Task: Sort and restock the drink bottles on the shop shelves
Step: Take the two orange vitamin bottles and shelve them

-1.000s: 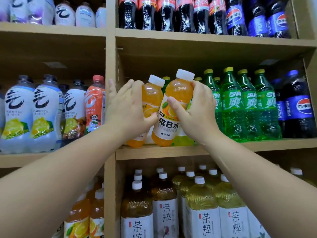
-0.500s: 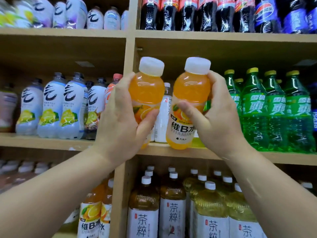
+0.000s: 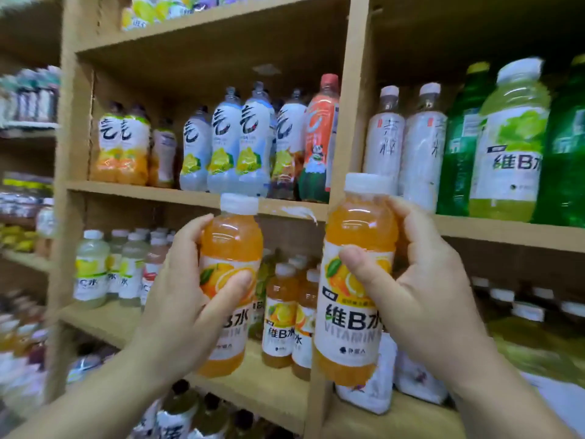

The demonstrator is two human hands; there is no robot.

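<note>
I hold two orange vitamin drink bottles with white caps in front of the wooden shelves. My left hand grips the left orange bottle around its label, thumb across the front. My right hand grips the right orange bottle from its right side, thumb on the label. Both bottles are upright and off the shelves. Behind and between them, matching orange bottles stand on the lower shelf.
A wooden upright divides the bays. The middle shelf holds white-labelled sparkling water bottles and an orange-red bottle. To the right stand a yellow-green vitamin bottle and green bottles. Pale bottles stand at lower left.
Both hands carried the orange bottles down and to the left, away from the middle shelf's right bay. The view swung left and down, so the lower shelf with matching bottles now shows.
</note>
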